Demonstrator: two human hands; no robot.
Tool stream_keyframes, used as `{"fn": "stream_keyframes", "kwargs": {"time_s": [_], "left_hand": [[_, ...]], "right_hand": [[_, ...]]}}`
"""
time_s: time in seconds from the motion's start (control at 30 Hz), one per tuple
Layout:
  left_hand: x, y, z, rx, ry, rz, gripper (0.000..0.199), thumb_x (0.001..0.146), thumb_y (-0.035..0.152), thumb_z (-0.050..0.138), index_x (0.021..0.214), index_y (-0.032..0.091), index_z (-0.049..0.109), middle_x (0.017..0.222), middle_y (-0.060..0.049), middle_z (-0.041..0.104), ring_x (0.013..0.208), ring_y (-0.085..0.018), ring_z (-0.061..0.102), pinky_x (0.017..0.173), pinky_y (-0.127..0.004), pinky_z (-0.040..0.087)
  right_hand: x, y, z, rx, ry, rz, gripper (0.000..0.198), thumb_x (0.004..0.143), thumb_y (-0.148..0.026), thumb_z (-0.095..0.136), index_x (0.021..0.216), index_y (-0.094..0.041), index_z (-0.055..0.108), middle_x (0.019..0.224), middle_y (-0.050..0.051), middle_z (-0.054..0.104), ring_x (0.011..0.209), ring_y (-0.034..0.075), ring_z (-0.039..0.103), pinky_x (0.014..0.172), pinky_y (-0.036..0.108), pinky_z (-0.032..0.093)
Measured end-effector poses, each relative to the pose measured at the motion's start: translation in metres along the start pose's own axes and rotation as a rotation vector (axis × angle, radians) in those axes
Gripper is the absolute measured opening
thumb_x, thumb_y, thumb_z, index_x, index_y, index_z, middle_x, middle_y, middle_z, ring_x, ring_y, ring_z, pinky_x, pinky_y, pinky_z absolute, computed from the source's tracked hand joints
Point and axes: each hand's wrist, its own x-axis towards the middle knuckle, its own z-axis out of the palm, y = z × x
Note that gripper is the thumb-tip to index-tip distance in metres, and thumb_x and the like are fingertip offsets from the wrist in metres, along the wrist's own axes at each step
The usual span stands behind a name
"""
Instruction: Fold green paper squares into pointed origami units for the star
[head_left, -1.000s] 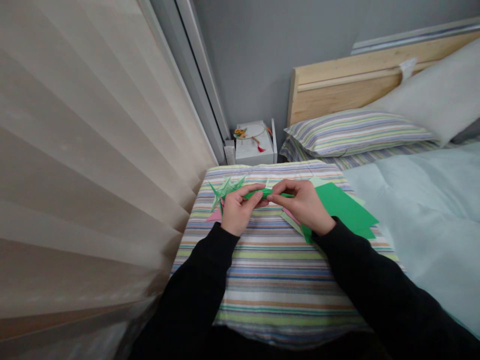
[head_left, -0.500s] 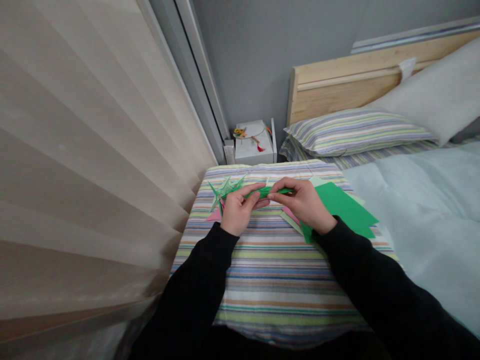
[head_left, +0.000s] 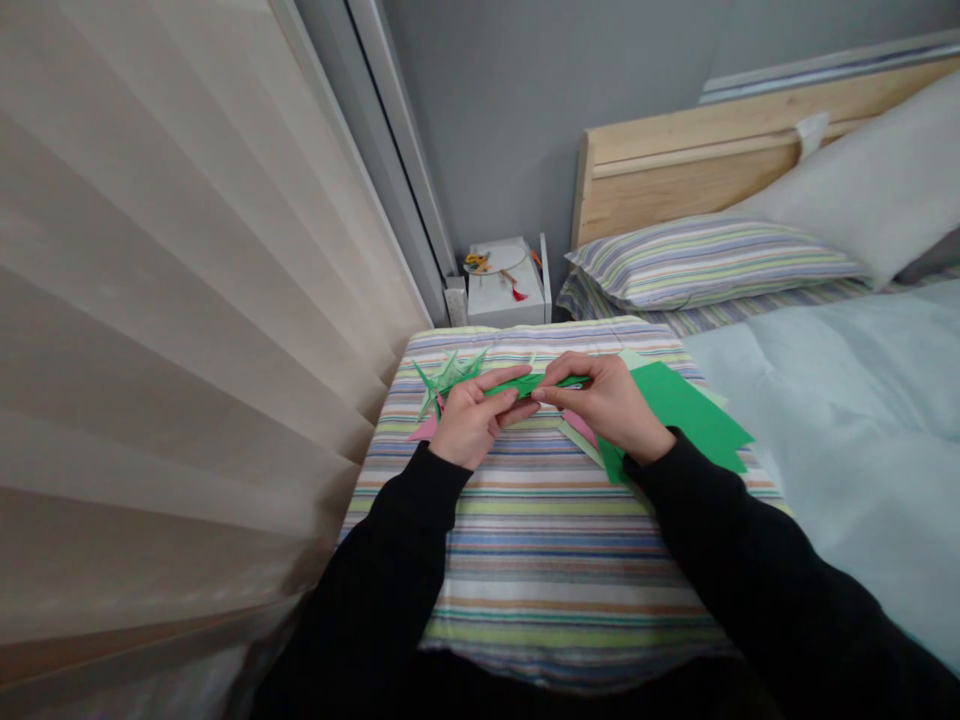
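Between my two hands is a narrow piece of folded green paper (head_left: 523,385), held level above the striped cloth. My left hand (head_left: 470,420) grips its left part, thumb in front and fingers behind. The right end is pinched between the thumb and fingers of my right hand (head_left: 602,397), which partly hide it. Just beyond my left hand lie several folded paper pieces (head_left: 450,374) in greens, with a pink paper (head_left: 424,430) beside them. Flat green paper sheets (head_left: 686,418) lie under and to the right of my right hand, with pink and pale green edges showing.
A striped cloth (head_left: 570,560) covers the table in front of me. At left hangs a pleated curtain (head_left: 187,300). A bed with a pale blue cover (head_left: 847,400) and a striped pillow (head_left: 720,262) is at right. Behind stands a small white cabinet (head_left: 504,305) holding a round fan (head_left: 495,258).
The folded green paper shows a flatter, broader face between my hands. My left fingers have shifted slightly along it; my right hand keeps its pinch. The view has moved a little.
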Motion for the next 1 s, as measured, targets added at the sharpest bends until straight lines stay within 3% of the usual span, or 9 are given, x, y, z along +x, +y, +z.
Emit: {"fn": "stream_keyframes", "kwargs": {"time_s": [0.23, 0.33, 0.43, 0.53, 0.73, 1.0], "left_hand": [[-0.001, 0.002, 0.000, -0.014, -0.023, -0.030, 0.038, 0.072, 0.024, 0.090, 0.107, 0.013, 0.081, 0.092, -0.008, 0.083, 0.087, -0.020, 0.080, 0.098, -0.036, 0.062], [-0.002, -0.001, 0.002, 0.092, -0.028, 0.048, 0.050, 0.069, 0.027, 0.093, 0.115, 0.016, 0.076, 0.084, -0.004, 0.081, 0.083, -0.020, 0.080, 0.099, -0.040, 0.063], [-0.003, -0.004, 0.006, 0.249, 0.012, 0.191, 0.053, 0.074, 0.031, 0.091, 0.120, 0.020, 0.067, 0.090, -0.004, 0.081, 0.089, -0.022, 0.081, 0.097, -0.042, 0.064], [-0.002, -0.008, 0.007, 0.330, 0.032, 0.259, 0.041, 0.079, 0.035, 0.087, 0.109, 0.021, 0.064, 0.093, -0.006, 0.082, 0.093, -0.024, 0.081, 0.090, -0.041, 0.066], [0.003, -0.010, 0.004, 0.347, 0.123, 0.330, 0.033, 0.074, 0.043, 0.089, 0.082, 0.018, 0.069, 0.071, -0.002, 0.076, 0.069, -0.021, 0.078, 0.079, -0.039, 0.068], [-0.002, -0.004, 0.008, 0.318, 0.135, 0.339, 0.036, 0.071, 0.041, 0.093, 0.073, 0.016, 0.068, 0.072, -0.005, 0.079, 0.072, -0.024, 0.081, 0.077, -0.041, 0.069]], "right_hand": [[0.000, -0.002, 0.002, -0.002, 0.008, 0.005, 0.014, 0.075, -0.025, 0.083, 0.067, -0.019, 0.074, 0.070, 0.002, 0.071, 0.069, 0.017, 0.064, 0.070, 0.033, 0.050], [-0.001, -0.002, 0.006, 0.033, 0.068, 0.066, 0.018, 0.076, -0.027, 0.082, 0.064, -0.019, 0.070, 0.063, 0.000, 0.067, 0.058, 0.014, 0.059, 0.060, 0.031, 0.047], [0.000, -0.001, 0.008, 0.105, 0.163, 0.100, 0.020, 0.074, -0.030, 0.083, 0.064, -0.019, 0.070, 0.064, 0.000, 0.068, 0.052, 0.012, 0.055, 0.053, 0.030, 0.045], [0.000, 0.001, 0.009, 0.157, 0.219, 0.092, 0.021, 0.071, -0.033, 0.087, 0.064, -0.019, 0.072, 0.069, 0.002, 0.071, 0.054, 0.013, 0.056, 0.052, 0.029, 0.046], [-0.002, 0.000, 0.011, 0.196, 0.155, 0.085, 0.023, 0.068, -0.035, 0.091, 0.065, -0.019, 0.074, 0.069, 0.002, 0.071, 0.059, 0.015, 0.060, 0.056, 0.030, 0.049], [-0.002, 0.000, 0.011, 0.226, 0.166, 0.087, 0.020, 0.068, -0.030, 0.090, 0.062, -0.020, 0.073, 0.070, 0.002, 0.071, 0.066, 0.017, 0.063, 0.066, 0.034, 0.051]]}}
